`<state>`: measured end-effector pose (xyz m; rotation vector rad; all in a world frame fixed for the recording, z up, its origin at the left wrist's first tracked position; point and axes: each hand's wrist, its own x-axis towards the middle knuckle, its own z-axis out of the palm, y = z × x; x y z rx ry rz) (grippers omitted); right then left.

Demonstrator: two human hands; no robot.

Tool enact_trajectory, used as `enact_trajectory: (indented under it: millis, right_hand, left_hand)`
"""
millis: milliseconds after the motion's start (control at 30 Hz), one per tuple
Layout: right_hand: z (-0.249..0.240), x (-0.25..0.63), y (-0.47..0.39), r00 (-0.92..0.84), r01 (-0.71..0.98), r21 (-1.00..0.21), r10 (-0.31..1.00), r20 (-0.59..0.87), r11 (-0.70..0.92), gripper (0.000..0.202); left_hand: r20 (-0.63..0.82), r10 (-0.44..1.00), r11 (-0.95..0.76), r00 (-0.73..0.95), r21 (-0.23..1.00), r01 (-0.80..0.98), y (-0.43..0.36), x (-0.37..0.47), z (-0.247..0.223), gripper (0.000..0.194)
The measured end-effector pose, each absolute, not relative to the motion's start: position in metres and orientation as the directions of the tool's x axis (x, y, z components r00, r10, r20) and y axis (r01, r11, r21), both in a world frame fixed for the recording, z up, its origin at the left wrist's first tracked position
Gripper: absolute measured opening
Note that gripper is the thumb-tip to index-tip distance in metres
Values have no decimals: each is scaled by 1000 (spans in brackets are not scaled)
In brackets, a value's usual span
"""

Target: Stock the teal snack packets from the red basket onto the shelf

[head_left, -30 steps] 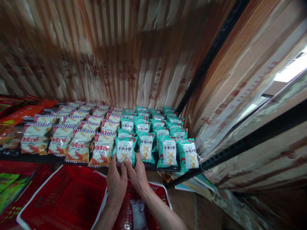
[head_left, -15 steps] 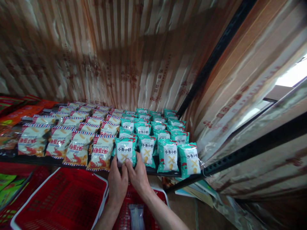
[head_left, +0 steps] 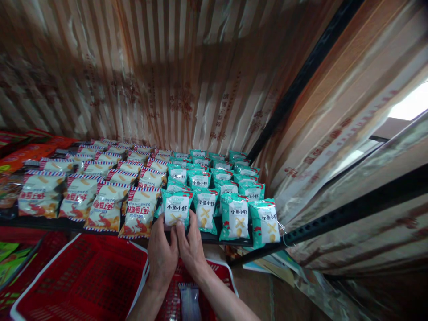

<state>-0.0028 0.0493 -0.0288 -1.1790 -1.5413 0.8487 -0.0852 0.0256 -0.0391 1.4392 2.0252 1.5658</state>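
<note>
Both my hands grip one teal-and-white snack bag [head_left: 176,207] at the front left of the teal rows. My left hand [head_left: 162,247] holds its lower left side, and my right hand [head_left: 191,243] holds the lower right, thumb across the front. The bag stands upright at the shelf's front edge; its bottom is hidden by my fingers. Right of it stand more teal bags, the nearest being a teal snack bag [head_left: 205,211]. Close on the left is a white-and-orange snack bag [head_left: 139,211] with a striped top edge.
Rows of bags fill the black shelf [head_left: 72,224]. Below are a red basket [head_left: 87,272] with a white rim and a second red basket [head_left: 225,278] holding a clear plastic packet [head_left: 190,301]. A black metal post [head_left: 301,82] rises at right before a striped curtain [head_left: 187,58].
The teal bag in my hands is slightly more upright and a little higher. My view has shifted slightly; the other bags keep their places.
</note>
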Motion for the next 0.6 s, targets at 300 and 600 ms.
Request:
enact_trajectory:
  millis: [300, 600]
  right_hand:
    - [-43, -2, 52, -65, 337, -859, 920, 386, 384, 58]
    - [-15, 3, 76, 15, 89, -965, 968, 249, 247, 46]
  left_hand:
    - [314, 789, 1, -529, 859, 511, 26, -84, -38, 50]
    - [295, 796, -3, -528, 875, 483, 24, -84, -45, 49]
